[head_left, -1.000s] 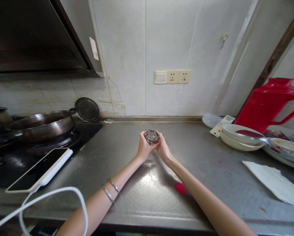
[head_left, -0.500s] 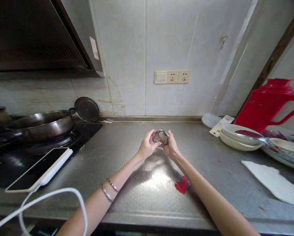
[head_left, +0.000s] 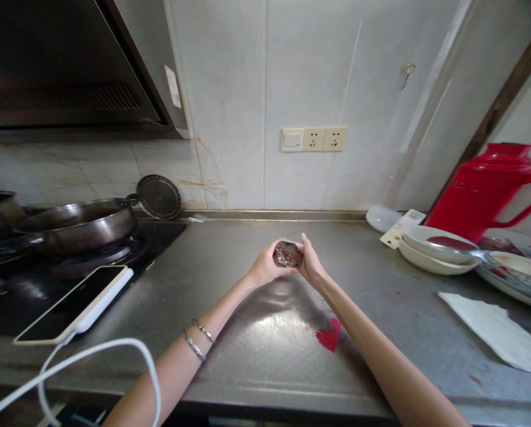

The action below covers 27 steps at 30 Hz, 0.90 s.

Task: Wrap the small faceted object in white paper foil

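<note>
A small shiny glass-like object [head_left: 287,254] with dark reflections is held above the steel counter [head_left: 256,350], out in front of me. My left hand [head_left: 265,267] grips its left side and my right hand [head_left: 310,263] grips its right side, fingers curled around it. Two bracelets [head_left: 198,339] sit on my left wrist. A small red scrap [head_left: 329,335] lies on the counter under my right forearm.
A dark pan [head_left: 81,222] sits on the stove at the left, a round lid [head_left: 159,197] leaning on the wall behind it. A phone [head_left: 72,303] with a white cable [head_left: 92,356] lies near the left. Stacked bowls [head_left: 434,248], plates, a red jug [head_left: 488,190] and white paper [head_left: 496,332] fill the right.
The shiny object has been turned between both hands, from upright with its opening up to tipped on its side. Both hands shifted slightly right and closed around it.
</note>
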Each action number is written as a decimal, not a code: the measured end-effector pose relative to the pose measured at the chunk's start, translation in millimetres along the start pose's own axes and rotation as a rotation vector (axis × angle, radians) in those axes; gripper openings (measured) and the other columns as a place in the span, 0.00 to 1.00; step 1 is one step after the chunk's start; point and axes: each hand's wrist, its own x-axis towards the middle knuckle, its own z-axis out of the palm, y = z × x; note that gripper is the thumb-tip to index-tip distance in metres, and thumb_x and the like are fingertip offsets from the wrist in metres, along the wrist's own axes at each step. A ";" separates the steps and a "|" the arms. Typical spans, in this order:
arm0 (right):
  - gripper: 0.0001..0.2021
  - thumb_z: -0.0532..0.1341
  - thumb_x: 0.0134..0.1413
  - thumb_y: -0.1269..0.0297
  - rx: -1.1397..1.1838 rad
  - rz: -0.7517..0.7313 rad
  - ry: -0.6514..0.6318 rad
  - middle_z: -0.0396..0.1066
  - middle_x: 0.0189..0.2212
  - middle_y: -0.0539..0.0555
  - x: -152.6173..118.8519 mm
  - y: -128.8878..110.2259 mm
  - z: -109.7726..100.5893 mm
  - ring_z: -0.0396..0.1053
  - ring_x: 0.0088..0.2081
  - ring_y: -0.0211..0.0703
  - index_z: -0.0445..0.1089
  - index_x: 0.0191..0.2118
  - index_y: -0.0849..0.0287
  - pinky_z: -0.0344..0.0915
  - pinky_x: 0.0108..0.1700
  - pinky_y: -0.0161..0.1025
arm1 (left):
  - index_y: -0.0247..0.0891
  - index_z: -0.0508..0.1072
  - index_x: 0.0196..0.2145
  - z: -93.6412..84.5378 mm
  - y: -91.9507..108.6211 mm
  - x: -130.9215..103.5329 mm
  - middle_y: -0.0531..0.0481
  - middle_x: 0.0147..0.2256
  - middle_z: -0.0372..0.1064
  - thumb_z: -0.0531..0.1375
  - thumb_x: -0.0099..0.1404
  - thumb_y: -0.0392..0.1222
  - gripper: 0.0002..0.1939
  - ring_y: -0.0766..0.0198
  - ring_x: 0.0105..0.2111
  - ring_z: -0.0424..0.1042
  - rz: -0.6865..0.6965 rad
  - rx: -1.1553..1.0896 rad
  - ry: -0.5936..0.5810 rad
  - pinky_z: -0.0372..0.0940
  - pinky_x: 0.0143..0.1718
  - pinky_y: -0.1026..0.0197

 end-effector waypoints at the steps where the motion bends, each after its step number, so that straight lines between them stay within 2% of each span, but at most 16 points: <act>1: 0.26 0.46 0.61 0.49 0.013 -0.014 -0.004 0.78 0.25 0.57 -1.1 -0.8 2.0 0.75 0.40 0.50 0.75 0.32 0.61 0.69 0.47 0.45 | 0.35 0.62 0.55 -0.3 0.7 0.1 0.39 0.49 0.70 0.72 0.43 0.45 0.43 0.52 0.48 0.70 0.009 -0.003 0.012 0.63 0.52 0.49; 5: 0.24 0.47 0.60 0.49 0.041 -0.075 -0.026 0.78 0.30 0.56 -3.3 1.6 8.0 0.74 0.44 0.49 0.75 0.35 0.60 0.68 0.48 0.45 | 0.35 0.62 0.53 -0.6 -1.1 0.9 0.40 0.47 0.71 0.71 0.44 0.47 0.40 0.53 0.47 0.71 0.036 0.025 0.100 0.64 0.51 0.51; 11: 0.18 0.52 0.57 0.48 0.014 -0.160 -0.017 0.76 0.42 0.50 -8.9 17.6 16.8 0.68 0.51 0.46 0.72 0.42 0.53 0.65 0.49 0.43 | 0.36 0.62 0.51 -3.0 -13.8 4.2 0.39 0.45 0.70 0.72 0.42 0.50 0.41 0.52 0.44 0.71 -0.045 0.045 0.310 0.65 0.47 0.51; 17: 0.15 0.53 0.56 0.49 0.038 -0.155 0.050 0.77 0.38 0.48 -14.6 26.5 25.2 0.69 0.50 0.46 0.71 0.38 0.51 0.66 0.49 0.44 | 0.35 0.59 0.49 2.2 -21.7 4.9 0.40 0.46 0.64 0.73 0.40 0.49 0.42 0.53 0.47 0.68 -0.055 -0.017 0.410 0.62 0.50 0.50; 20: 0.17 0.53 0.55 0.47 0.054 -0.158 0.010 0.78 0.36 0.52 -10.9 27.6 20.9 0.70 0.49 0.49 0.72 0.36 0.54 0.66 0.50 0.45 | 0.35 0.56 0.52 9.5 -22.6 3.1 0.37 0.50 0.61 0.73 0.40 0.46 0.46 0.50 0.53 0.63 -0.070 -0.025 0.377 0.57 0.55 0.47; 23: 0.19 0.53 0.54 0.45 0.073 -0.146 -0.004 0.78 0.34 0.54 -2.2 27.4 11.2 0.70 0.49 0.51 0.72 0.34 0.56 0.67 0.50 0.47 | 0.34 0.50 0.59 15.2 -23.6 0.2 0.33 0.55 0.57 0.73 0.40 0.44 0.53 0.46 0.58 0.58 -0.113 -0.068 0.264 0.51 0.59 0.43; 25: 0.19 0.54 0.53 0.46 0.089 -0.153 0.024 0.78 0.33 0.54 4.9 26.5 4.0 0.71 0.48 0.50 0.72 0.33 0.56 0.67 0.51 0.47 | 0.33 0.47 0.61 16.4 -24.8 -0.8 0.32 0.58 0.54 0.71 0.44 0.44 0.53 0.46 0.60 0.54 -0.136 -0.115 0.183 0.47 0.61 0.42; 27: 0.19 0.55 0.52 0.45 0.092 -0.175 0.055 0.78 0.33 0.54 11.3 25.1 -2.3 0.71 0.47 0.50 0.71 0.33 0.56 0.67 0.50 0.46 | 0.34 0.48 0.62 15.6 -26.1 -0.2 0.33 0.60 0.53 0.68 0.49 0.43 0.48 0.47 0.61 0.54 -0.146 -0.172 0.105 0.46 0.62 0.43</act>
